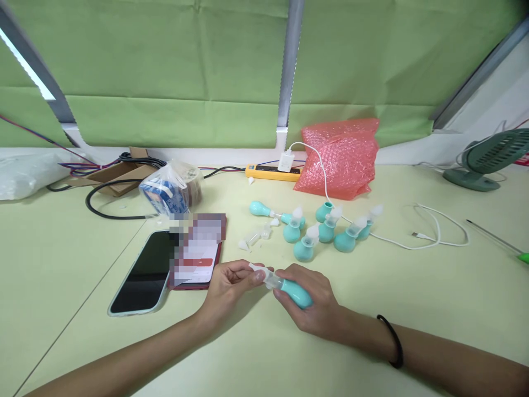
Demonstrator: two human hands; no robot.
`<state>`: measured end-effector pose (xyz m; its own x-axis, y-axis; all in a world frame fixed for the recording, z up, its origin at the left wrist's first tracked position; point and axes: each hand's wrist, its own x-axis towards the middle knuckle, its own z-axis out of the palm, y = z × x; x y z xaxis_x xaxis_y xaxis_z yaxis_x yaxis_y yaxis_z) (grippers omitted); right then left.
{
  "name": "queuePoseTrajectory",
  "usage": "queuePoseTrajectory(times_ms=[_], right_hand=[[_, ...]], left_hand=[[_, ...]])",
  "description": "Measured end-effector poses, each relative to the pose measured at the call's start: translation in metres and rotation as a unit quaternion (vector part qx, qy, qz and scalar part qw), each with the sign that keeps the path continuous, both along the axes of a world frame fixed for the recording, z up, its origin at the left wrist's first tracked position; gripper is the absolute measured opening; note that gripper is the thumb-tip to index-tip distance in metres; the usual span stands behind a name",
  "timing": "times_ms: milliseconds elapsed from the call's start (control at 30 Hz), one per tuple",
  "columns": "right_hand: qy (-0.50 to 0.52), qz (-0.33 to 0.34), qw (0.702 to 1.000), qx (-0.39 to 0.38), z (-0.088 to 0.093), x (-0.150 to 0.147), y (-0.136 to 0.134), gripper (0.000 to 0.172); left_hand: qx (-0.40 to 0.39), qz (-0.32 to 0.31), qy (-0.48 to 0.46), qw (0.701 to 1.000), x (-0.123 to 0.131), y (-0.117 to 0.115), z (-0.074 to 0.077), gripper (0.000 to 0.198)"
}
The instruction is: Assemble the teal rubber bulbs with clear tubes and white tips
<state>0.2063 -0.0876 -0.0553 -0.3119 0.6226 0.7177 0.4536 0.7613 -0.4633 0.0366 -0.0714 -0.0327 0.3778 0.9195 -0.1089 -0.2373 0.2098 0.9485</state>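
Between my hands is a bulb nasal aspirator with a teal bulb [298, 294], a clear tube and a translucent white tip [257, 268]. My right hand [316, 298] is wrapped round the bulb and the lower tube. At the other end, the thumb and fingers of my left hand [233, 284] pinch the white tip. Just beyond them stand several similar aspirators [305, 248] with their tips up, and one open teal bulb [324, 212]. Another aspirator [260, 208] lies on its side. Loose clear tube parts [254, 237] and a small white tip [243, 245] lie nearby.
Left of my hands lie a dark-screened phone [142, 273] and a lit phone [198, 253]. Behind are a plastic-wrapped packet [165, 190], a yellow power strip [268, 172] and a red bubble-wrap bag [339, 160]. A white cable [405, 246], a screwdriver [496, 237] and a fan [494, 154] are at right.
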Motion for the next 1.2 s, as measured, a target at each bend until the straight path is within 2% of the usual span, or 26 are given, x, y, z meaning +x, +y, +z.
queuePoseTrajectory(times_ms=[233,433,600,767,1033,1200], right_hand=[[0.017,0.016,1.000,0.004,0.000,0.000,-0.001,0.037],[0.019,-0.004,1.000,0.004,-0.001,0.000,-0.005,0.034],[0.034,0.002,0.999,0.011,0.001,-0.001,-0.003,0.035],[0.056,0.021,0.998,0.004,0.002,0.000,-0.002,0.035],[0.069,0.035,0.997,-0.010,0.004,0.001,-0.002,0.033],[0.077,0.048,0.995,-0.026,0.005,0.001,-0.002,0.031]], left_hand=[[-0.020,0.003,-0.037,0.999,0.002,-0.005,-0.001,0.009],[-0.027,0.014,-0.055,0.998,0.006,-0.009,-0.001,0.013],[-0.023,0.020,-0.039,0.999,0.005,-0.012,0.000,0.014],[0.016,0.028,0.006,0.999,0.003,-0.010,0.001,0.010],[0.072,0.015,0.004,0.997,0.003,-0.013,0.007,0.007],[0.096,0.016,0.024,0.995,0.001,-0.014,0.005,0.006]])
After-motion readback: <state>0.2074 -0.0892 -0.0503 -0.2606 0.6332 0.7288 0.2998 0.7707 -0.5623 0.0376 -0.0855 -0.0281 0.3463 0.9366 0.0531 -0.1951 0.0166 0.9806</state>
